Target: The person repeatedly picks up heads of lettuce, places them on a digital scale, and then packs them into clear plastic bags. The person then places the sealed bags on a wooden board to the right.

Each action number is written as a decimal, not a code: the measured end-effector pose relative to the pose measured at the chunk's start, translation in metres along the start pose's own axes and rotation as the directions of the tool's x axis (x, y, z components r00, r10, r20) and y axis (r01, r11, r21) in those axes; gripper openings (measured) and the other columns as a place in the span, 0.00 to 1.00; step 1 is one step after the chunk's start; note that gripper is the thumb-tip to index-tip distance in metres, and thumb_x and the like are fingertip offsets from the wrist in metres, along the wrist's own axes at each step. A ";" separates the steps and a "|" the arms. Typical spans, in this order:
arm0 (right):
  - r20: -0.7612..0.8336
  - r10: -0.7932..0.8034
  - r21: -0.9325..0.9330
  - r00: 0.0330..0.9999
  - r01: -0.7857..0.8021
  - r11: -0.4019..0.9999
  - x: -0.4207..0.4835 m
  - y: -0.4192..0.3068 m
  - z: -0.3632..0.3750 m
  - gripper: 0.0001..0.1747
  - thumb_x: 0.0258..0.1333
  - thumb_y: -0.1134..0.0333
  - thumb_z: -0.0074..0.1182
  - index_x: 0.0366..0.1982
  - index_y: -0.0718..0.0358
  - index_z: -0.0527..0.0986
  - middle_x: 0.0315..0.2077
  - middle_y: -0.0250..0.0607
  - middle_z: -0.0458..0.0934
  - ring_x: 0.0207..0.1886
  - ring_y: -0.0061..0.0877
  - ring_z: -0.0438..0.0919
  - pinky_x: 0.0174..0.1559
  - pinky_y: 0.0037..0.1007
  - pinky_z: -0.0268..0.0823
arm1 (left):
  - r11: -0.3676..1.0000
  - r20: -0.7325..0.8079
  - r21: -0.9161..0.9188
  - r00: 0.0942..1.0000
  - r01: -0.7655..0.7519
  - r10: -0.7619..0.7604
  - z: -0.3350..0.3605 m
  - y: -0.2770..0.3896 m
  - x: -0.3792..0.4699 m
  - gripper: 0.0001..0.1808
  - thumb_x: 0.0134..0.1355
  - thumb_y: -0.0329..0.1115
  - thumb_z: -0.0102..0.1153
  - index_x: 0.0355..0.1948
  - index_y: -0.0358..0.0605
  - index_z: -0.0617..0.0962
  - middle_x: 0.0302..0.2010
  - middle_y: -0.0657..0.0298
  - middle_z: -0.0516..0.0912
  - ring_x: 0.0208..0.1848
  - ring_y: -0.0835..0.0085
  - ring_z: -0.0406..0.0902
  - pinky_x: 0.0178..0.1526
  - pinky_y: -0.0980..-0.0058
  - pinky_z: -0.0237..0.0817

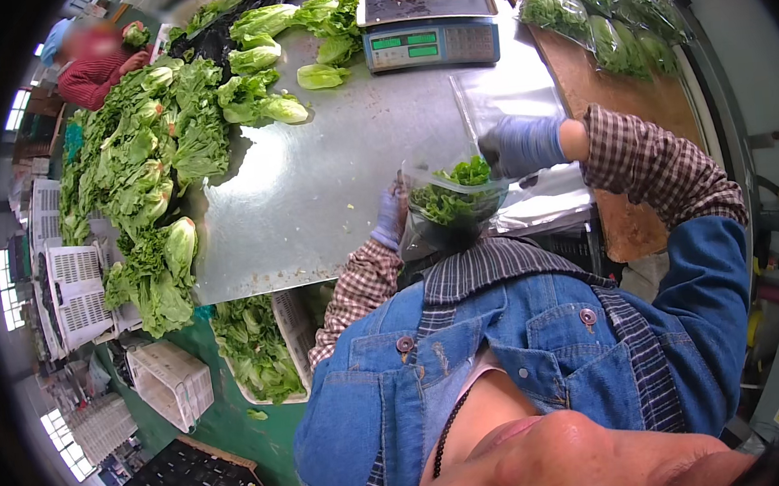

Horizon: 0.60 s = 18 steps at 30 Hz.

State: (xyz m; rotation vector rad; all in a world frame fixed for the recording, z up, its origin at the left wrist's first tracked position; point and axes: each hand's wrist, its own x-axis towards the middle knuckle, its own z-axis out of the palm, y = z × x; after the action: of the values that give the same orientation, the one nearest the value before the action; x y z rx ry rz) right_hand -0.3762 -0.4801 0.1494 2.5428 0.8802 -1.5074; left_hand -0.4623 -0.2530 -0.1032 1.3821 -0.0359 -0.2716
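At the table's near edge, close to my apron, a clear plastic bag stands with its mouth up. Green leafy lettuce fills it, with leaves showing at the opening. My left hand, in a blue glove, grips the bag's left side; its fingers are partly hidden. On the other side, my right hand, also gloved, is closed at the bag's right rim, its fingertips dark and slightly blurred. Flat clear plastic bags lie stacked beneath and beside my right wrist.
A digital scale stands at the back of the metal table. Loose lettuce heads are heaped left; bagged lettuce lies on a wooden board right. A crate of lettuce sits below. Another person is at far left.
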 end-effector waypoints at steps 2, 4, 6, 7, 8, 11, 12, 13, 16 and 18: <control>0.056 -0.065 0.052 0.996 0.062 0.997 0.007 0.000 0.010 0.13 0.60 0.63 0.56 0.44 0.62 0.79 0.27 0.40 0.83 0.29 0.27 0.84 0.33 0.31 0.76 | 0.914 0.094 -0.405 0.994 -0.012 0.055 -0.012 -0.024 -0.001 0.22 0.75 0.38 0.33 0.59 0.38 0.73 0.53 0.55 0.80 0.55 0.69 0.77 0.60 0.70 0.68; 0.128 -0.168 -0.218 0.977 0.193 0.957 0.001 -0.015 0.018 0.15 0.58 0.62 0.57 0.45 0.59 0.80 0.34 0.42 0.84 0.34 0.33 0.83 0.39 0.35 0.76 | 0.992 -0.014 -0.117 0.999 -0.051 0.050 -0.001 -0.020 -0.004 0.22 0.76 0.39 0.33 0.58 0.38 0.74 0.50 0.56 0.81 0.50 0.73 0.79 0.54 0.74 0.71; 0.045 -0.329 -0.294 0.943 0.327 0.898 -0.003 -0.018 0.031 0.14 0.57 0.61 0.57 0.43 0.58 0.81 0.34 0.42 0.84 0.36 0.37 0.83 0.41 0.37 0.76 | 0.980 -0.010 -0.021 0.980 -0.198 0.198 -0.003 -0.024 -0.002 0.16 0.74 0.38 0.42 0.50 0.40 0.78 0.45 0.63 0.82 0.44 0.79 0.77 0.50 0.77 0.71; 0.019 -0.387 -0.292 0.922 0.375 0.880 0.006 -0.014 0.042 0.14 0.56 0.61 0.58 0.41 0.58 0.81 0.33 0.43 0.84 0.36 0.38 0.83 0.41 0.37 0.76 | 0.962 0.001 0.029 0.963 -0.271 0.271 -0.002 -0.017 0.001 0.13 0.73 0.38 0.46 0.46 0.41 0.80 0.43 0.66 0.82 0.42 0.82 0.77 0.48 0.78 0.71; -0.029 -0.381 -0.302 0.924 0.355 0.885 0.020 -0.009 0.058 0.14 0.54 0.59 0.59 0.36 0.60 0.83 0.29 0.45 0.83 0.33 0.38 0.82 0.38 0.38 0.75 | 0.978 -0.026 0.022 0.978 -0.206 0.206 0.003 -0.011 0.000 0.15 0.73 0.40 0.46 0.45 0.41 0.80 0.42 0.66 0.82 0.42 0.82 0.77 0.47 0.78 0.71; -0.134 -0.433 -0.313 0.891 0.376 0.872 0.012 0.001 0.061 0.10 0.54 0.62 0.55 0.33 0.59 0.82 0.24 0.44 0.81 0.28 0.37 0.82 0.34 0.36 0.75 | 0.997 -0.050 -0.047 0.997 -0.056 0.053 0.020 0.026 -0.004 0.21 0.74 0.46 0.44 0.45 0.39 0.80 0.41 0.66 0.82 0.42 0.81 0.77 0.47 0.77 0.70; -0.260 -0.393 -0.141 0.882 0.368 0.919 -0.017 0.000 0.031 0.10 0.56 0.64 0.55 0.34 0.60 0.83 0.27 0.45 0.83 0.29 0.33 0.83 0.35 0.34 0.76 | 0.995 -0.048 -0.096 0.998 -0.037 0.033 0.007 0.011 -0.006 0.23 0.74 0.48 0.43 0.46 0.38 0.80 0.41 0.65 0.83 0.43 0.80 0.77 0.48 0.77 0.71; -0.382 -0.352 0.040 0.855 0.395 0.918 -0.045 0.000 0.001 0.10 0.57 0.65 0.54 0.36 0.60 0.83 0.30 0.46 0.84 0.31 0.29 0.83 0.36 0.32 0.76 | 0.989 -0.052 -0.146 0.999 -0.009 0.002 -0.004 0.002 -0.011 0.25 0.74 0.50 0.42 0.47 0.37 0.80 0.41 0.65 0.83 0.43 0.80 0.77 0.48 0.77 0.71; -0.866 -0.120 0.161 0.486 0.497 0.853 -0.127 0.053 -0.041 0.13 0.57 0.62 0.61 0.40 0.62 0.81 0.29 0.39 0.84 0.31 0.22 0.82 0.33 0.23 0.75 | 0.982 0.092 -0.184 0.995 -0.029 0.046 -0.005 0.026 -0.019 0.33 0.72 0.58 0.41 0.55 0.35 0.75 0.49 0.56 0.82 0.52 0.69 0.77 0.57 0.70 0.68; -0.905 0.379 0.422 0.191 0.500 0.756 -0.168 0.096 -0.033 0.18 0.53 0.60 0.66 0.41 0.63 0.78 0.26 0.34 0.83 0.27 0.22 0.81 0.28 0.23 0.74 | 0.963 0.219 -0.268 0.973 -0.010 0.071 0.001 0.045 -0.014 0.39 0.67 0.64 0.44 0.59 0.34 0.72 0.55 0.51 0.79 0.60 0.61 0.74 0.66 0.63 0.62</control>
State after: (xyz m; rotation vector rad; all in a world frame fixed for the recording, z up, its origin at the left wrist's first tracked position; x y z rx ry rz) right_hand -0.3624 -0.6241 0.2825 4.0789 0.3813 0.3994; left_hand -0.4681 -0.2435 -0.0575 1.0770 -0.2112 -0.3849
